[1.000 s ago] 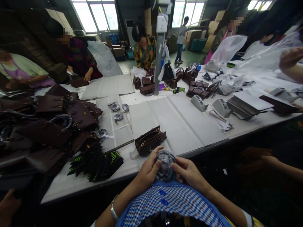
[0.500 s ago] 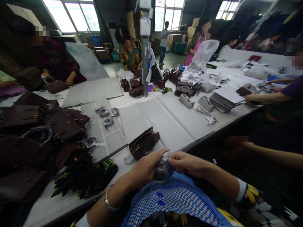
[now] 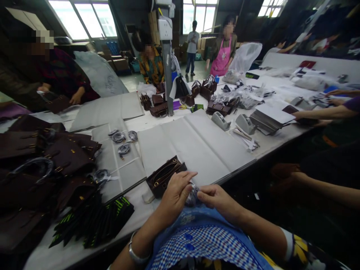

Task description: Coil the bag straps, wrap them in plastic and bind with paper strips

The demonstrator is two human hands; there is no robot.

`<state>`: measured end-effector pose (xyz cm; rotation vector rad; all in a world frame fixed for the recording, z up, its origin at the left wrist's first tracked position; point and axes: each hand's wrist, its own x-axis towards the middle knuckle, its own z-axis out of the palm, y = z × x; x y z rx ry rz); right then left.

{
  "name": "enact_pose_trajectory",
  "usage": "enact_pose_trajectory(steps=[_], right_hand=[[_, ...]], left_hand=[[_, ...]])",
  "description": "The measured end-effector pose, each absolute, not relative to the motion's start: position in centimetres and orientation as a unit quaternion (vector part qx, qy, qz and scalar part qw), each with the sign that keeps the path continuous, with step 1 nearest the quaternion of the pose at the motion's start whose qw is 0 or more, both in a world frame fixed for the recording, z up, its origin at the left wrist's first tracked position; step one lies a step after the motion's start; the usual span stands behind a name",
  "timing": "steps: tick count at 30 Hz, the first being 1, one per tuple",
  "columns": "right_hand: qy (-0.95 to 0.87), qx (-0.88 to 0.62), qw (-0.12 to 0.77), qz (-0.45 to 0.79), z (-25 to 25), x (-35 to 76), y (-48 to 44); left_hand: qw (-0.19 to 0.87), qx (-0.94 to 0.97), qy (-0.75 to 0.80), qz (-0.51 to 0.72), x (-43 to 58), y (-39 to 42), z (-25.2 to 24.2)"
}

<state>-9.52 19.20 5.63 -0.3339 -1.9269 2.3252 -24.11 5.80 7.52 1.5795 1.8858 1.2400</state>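
Observation:
At the table's near edge, a coiled bag strap (image 3: 192,195) in clear plastic is held between my two hands, just above the blue apron. My left hand (image 3: 176,190) wraps its far side, with the thumb pressed down and the fingers extended. With thumb and forefinger, my right hand (image 3: 216,199) pinches the coil's right side. Right behind my left hand stands a small dark brown handbag (image 3: 163,176), its top unzipped and its front partly hidden by that hand. More plastic-wrapped coiled straps (image 3: 118,137) lie on the grey sheet to the left.
Brown handbags (image 3: 67,150) are heaped at left, beside a fan of black pouches with green lettering (image 3: 98,217). Grey card sheets (image 3: 182,138) cover the middle. Tape dispensers (image 3: 221,120) and a paper stack (image 3: 270,118) are at right. A post (image 3: 168,75) rises mid-table. Co-workers stand around.
My left hand has shifted up and over the coil, covering more of it and part of the handbag's front. The view has turned slightly. The person in the pink apron stands more upright.

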Motion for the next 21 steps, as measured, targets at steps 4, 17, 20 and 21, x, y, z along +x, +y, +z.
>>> enact_pose_trajectory(steps=[4,17,20,21], right_hand=[[-0.783,-0.086,0.187,0.586,5.5,-10.7,23.4],[-0.876,0.049,0.386,0.286,0.4,-13.9,39.8],[-0.880,0.078,0.371,0.287,-0.5,-13.9,43.1],[-0.881,0.088,0.366,0.286,-0.7,-13.9,44.1]], left_hand=[[0.146,0.393,0.741,0.525,-23.6,10.0,6.5],[0.429,0.002,0.499,0.753,-22.6,25.2,7.1],[0.420,-0.020,0.511,0.749,-22.6,28.0,6.6],[0.421,-0.029,0.516,0.746,-22.6,28.7,6.4]])
